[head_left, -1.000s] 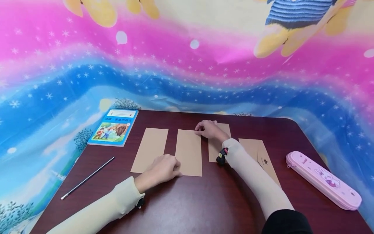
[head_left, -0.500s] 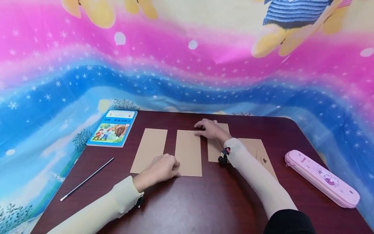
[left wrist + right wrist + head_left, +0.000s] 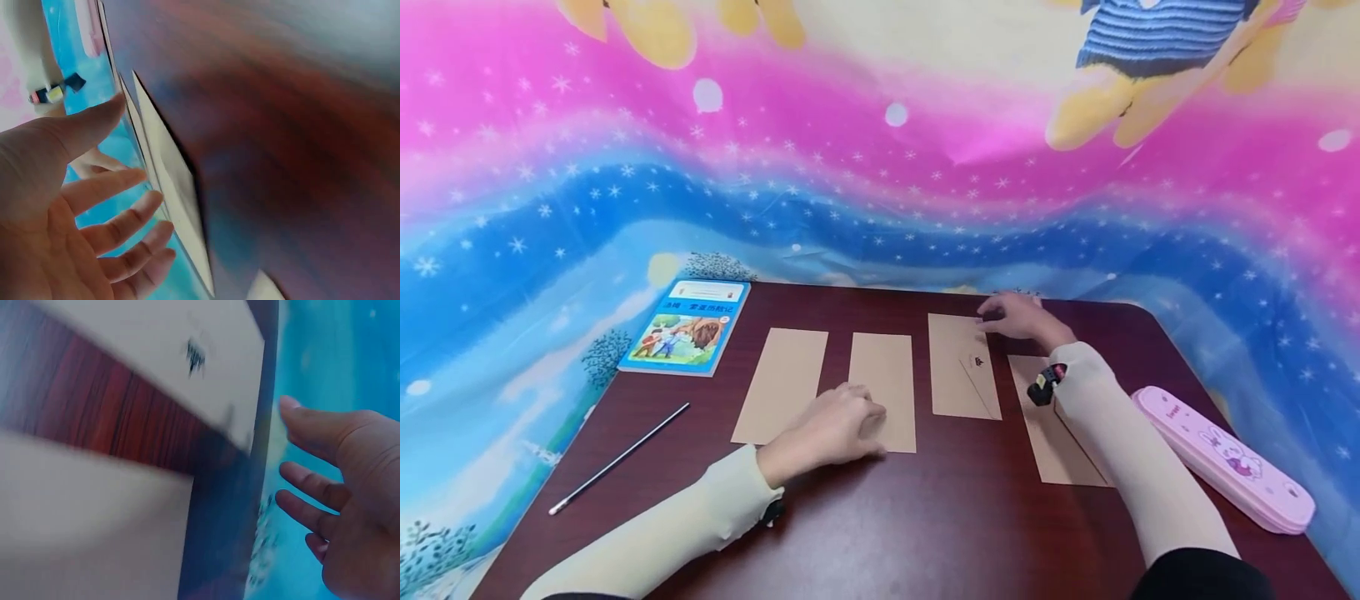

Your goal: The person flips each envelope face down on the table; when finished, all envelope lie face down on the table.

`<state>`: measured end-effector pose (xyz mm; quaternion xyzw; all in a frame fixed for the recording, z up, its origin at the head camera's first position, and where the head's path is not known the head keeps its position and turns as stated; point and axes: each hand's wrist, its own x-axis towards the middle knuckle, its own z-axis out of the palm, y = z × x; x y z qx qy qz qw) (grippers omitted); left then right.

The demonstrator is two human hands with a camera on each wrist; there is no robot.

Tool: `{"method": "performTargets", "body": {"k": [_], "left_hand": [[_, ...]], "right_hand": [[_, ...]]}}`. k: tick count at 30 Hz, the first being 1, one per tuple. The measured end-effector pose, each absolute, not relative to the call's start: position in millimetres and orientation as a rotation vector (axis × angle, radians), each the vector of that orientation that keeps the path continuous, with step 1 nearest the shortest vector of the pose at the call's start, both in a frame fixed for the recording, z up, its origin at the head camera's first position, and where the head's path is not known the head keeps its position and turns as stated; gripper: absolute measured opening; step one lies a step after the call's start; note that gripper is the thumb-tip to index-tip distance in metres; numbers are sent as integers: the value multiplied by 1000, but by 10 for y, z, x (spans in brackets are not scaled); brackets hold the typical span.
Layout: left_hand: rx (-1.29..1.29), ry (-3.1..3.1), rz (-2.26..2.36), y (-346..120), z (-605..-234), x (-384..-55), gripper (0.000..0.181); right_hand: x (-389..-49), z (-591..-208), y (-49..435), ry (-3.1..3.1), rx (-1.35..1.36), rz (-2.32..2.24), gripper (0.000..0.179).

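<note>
And there goes the right hand [image 3: 1022, 319], off the far corner of the second brown envelope [image 3: 882, 367], where it was half a second ago, and across to the far right corner of the third brown envelope [image 3: 951, 358]. That one was half hidden under the forearm; now it's in plain sight, slanted flap line, dark printed emblem [image 3: 979, 362] and all. The left hand [image 3: 838, 425] has let go too, shifting right from the near left corner to hover over the second envelope's near end. Both hands are released, fingers loosely spread and gripping nothing, as the wrist views show; whether any fingertip brushes paper, it's hard to tell. The second envelope hasn't budged, lying flat and straight beside the first brown envelope [image 3: 786, 367], so its placing looks settled, and attention seems to be passing along the row to the third. That one leans a little by comparison. Furthest right, the fourth brown envelope [image 3: 1060, 450] lies flat on the table [image 3: 925, 533], partly covered by the right sleeve [image 3: 1135, 458].
</note>
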<state>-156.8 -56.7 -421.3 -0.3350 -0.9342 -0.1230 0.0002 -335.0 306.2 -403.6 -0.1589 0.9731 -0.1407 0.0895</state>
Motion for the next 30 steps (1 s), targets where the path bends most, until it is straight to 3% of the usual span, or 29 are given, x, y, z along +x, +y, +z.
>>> {"method": "performTargets", "body": {"k": [5,13,18,23,30], "left_hand": [[-1053,-2904,-264,-102,-4109,-1675,50],[-966,-3075,-37,461,-4214,-1849,43],[-907,-3073,85,602,-4276,-1877,36],[-881,-3009,73,670,-4325,-1894,29],[-881,-2972,-77,691,-4320,-1928,23]], "right_hand": [[-3356,-4057,3306,2880,-345,-424,47],[-3407,-4281,3282,2817,-299,-501,54],[-3451,-4327,3224,2870,-306,-528,49],[-3462,-4336,3193,2860,-281,-533,30],[-3494,-4393,3141,2881,-244,-555,27]]}}
